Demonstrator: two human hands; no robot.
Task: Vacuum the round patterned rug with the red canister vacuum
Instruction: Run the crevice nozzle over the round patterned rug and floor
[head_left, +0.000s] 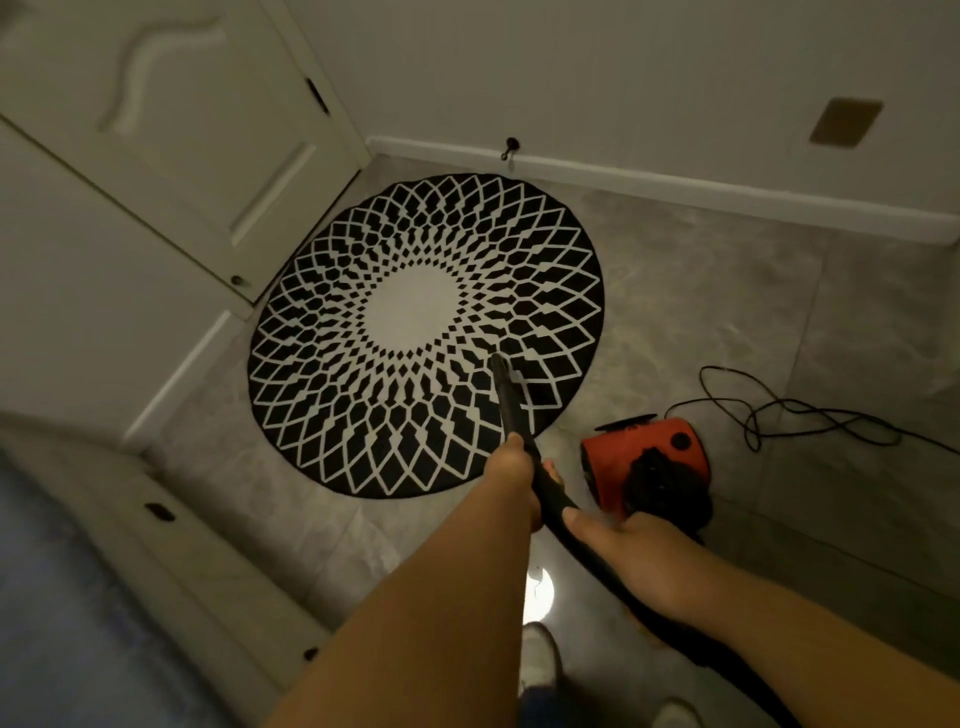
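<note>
A round black-and-white patterned rug (415, 312) lies on the grey tiled floor. The red canister vacuum (649, 457) stands just off the rug's lower right edge. A black wand (509, 400) reaches from my hands onto the rug, its tip resting right of the white centre. My left hand (511, 478) grips the wand further forward. My right hand (628, 556) holds the black hose (587, 545) closer to me, fingers wrapped round it.
The vacuum's black power cord (789, 410) lies in loops on the floor to the right. A white door (171, 135) and a wall with a baseboard (675, 182) border the rug. Drawers (171, 525) run along the left. My shoes (540, 654) show below.
</note>
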